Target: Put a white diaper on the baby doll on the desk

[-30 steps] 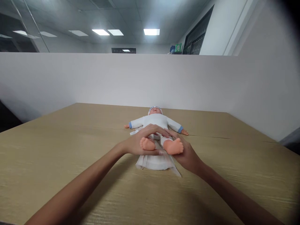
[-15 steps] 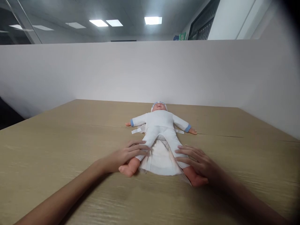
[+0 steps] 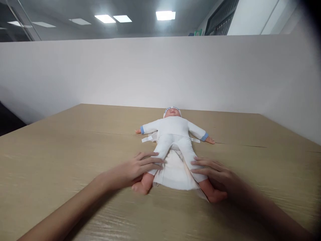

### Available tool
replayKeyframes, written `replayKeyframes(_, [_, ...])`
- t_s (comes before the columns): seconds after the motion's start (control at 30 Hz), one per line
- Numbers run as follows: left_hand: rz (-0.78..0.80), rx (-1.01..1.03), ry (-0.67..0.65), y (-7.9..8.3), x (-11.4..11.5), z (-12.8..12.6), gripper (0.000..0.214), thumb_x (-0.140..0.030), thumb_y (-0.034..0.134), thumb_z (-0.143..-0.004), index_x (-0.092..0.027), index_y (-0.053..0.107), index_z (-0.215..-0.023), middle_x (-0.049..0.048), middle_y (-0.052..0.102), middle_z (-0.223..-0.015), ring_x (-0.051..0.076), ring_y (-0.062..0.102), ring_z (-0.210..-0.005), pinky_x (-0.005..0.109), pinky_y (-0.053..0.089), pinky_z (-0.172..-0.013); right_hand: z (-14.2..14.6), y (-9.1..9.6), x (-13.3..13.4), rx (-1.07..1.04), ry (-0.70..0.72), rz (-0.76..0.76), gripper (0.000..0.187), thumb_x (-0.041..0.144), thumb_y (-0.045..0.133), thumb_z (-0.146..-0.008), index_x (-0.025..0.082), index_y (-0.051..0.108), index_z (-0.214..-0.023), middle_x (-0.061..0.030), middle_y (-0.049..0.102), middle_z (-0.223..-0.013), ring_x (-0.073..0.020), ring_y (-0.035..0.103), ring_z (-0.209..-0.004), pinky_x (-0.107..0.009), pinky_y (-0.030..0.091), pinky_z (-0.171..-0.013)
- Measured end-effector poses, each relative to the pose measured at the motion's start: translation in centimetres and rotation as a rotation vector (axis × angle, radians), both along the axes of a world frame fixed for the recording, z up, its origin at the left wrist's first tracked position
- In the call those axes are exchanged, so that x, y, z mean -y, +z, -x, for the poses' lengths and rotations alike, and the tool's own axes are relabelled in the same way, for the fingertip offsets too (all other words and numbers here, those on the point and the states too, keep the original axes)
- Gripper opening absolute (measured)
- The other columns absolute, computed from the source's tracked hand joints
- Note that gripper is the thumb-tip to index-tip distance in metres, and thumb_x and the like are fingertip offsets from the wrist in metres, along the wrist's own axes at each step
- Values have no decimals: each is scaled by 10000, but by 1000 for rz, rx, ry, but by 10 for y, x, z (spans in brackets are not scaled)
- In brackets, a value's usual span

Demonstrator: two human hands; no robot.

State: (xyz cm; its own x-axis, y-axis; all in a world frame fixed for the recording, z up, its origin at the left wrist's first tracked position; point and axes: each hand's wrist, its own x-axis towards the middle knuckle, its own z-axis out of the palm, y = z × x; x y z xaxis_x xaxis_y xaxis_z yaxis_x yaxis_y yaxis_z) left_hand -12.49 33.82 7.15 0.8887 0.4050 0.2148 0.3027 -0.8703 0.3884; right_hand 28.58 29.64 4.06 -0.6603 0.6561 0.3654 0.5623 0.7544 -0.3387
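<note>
A baby doll (image 3: 173,126) in a white suit with blue cuffs lies on its back, arms spread and legs apart, wearing a printed white cap. Beneath its hips and between its legs is an unfolded white diaper (image 3: 175,174), with fastening tabs (image 3: 146,139) sticking out on both sides at the waist. My left hand (image 3: 141,167) rests on the doll's leg at the left, fingers stretched across the trouser leg. On the other leg lies my right hand (image 3: 213,170), its fingers likewise extended and slightly apart. Both thumbs are hidden.
The doll lies on a wide wooden table (image 3: 75,150) with a thin seam across it. A white partition (image 3: 125,73) rises behind the table's far edge. Something black (image 3: 10,118) stands beyond the left edge.
The view has tilted down slightly, and the doll and hands appear a little further right. Both hands keep their places on the doll's legs.
</note>
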Motion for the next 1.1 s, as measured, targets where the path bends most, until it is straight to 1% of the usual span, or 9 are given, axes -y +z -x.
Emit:
replayKeyframes(0.13, [89, 1, 29, 12, 6, -2, 549, -131, 518, -1026, -326, 508, -1539, 51, 550, -1579, 292, 358, -1544, 506, 415, -1220, 0, 7, -1, -111, -7, 172, 408, 239, 414, -1096, 362, 709, -1351, -29, 647, -1485, -238, 564, -1428, -433, 515, -1171])
replayKeyframes(0.23, [129, -4, 96, 25, 16, -9, 446, -203, 446, -1071, -323, 542, -1490, 37, 592, -1521, 287, 413, -1475, 460, 436, -1181, 15, 23, 12, -96, -92, 168, 368, 294, 440, -1092, 333, 688, -1362, -41, 669, -1453, -250, 572, -1419, -448, 514, -1171])
replayKeyframes(0.3, [125, -14, 166, 30, 24, -17, 412, -399, 594, -1027, -288, 569, -1423, 65, 627, -1434, 327, 474, -1365, 461, 473, -1111, 29, 30, 24, -17, -162, 99, 385, 382, 552, -1047, 322, 639, -1417, -69, 644, -1477, -296, 572, -1412, -485, 542, -1133])
replayKeyframes(0.4, [56, -38, 279, 24, 34, -33, 678, -591, 795, -828, -242, 560, -1359, 96, 630, -1335, 358, 504, -1212, 483, 494, -1021, 49, 28, 38, 115, -222, -38, 615, 521, 700, -932, 306, 571, -1493, -133, 608, -1491, -391, 572, -1381, -588, 553, -1073])
replayKeyframes(0.47, [-11, -56, 347, 15, 37, -43, 658, -505, 807, -822, -222, 536, -1351, 108, 613, -1325, 357, 490, -1179, 500, 477, -1020, 60, 20, 41, 155, -253, -106, 662, 506, 729, -906, 283, 559, -1506, -167, 610, -1456, -418, 567, -1360, -626, 540, -1057])
replayKeyframes(0.57, [-91, -81, 414, 4, 38, -53, 423, -279, 704, -878, -212, 553, -1267, 110, 603, -1300, 341, 475, -1162, 505, 456, -1031, 71, 9, 39, 166, -314, -143, 517, 264, 665, -925, 247, 615, -1439, -182, 619, -1387, -396, 573, -1318, -601, 543, -1030])
replayKeyframes(0.7, [-100, -90, 413, 8, 36, -56, 179, -179, 631, -896, -227, 604, -1067, 89, 621, -1269, 324, 478, -1149, 491, 446, -1021, 76, 11, 35, 101, -352, -120, 363, 86, 529, -930, 241, 729, -1191, -157, 651, -1257, -343, 613, -1185, -547, 555, -965])
replayKeyframes(0.9, [70, 126, 426, 37, 19, -53, 105, -257, 528, -995, -234, 624, -1031, 49, 663, -1102, 280, 543, -1086, 432, 452, -983, 76, 33, 16, -177, -312, 0, 247, 156, 448, -1017, 241, 676, -1062, -87, 669, -1068, -272, 627, -1012, -441, 540, -897])
replayKeyframes(1.1, [132, 353, 456, 47, -31, -66, 305, -407, 492, -1017, -234, 643, -1218, 90, 607, -1341, 312, 482, -1308, 457, 366, -1153, 84, 54, -32, -445, -356, -34, 215, 313, 449, -1030, 234, 648, -1014, -100, 647, -1195, -282, 601, -1165, -441, 457, -1052])
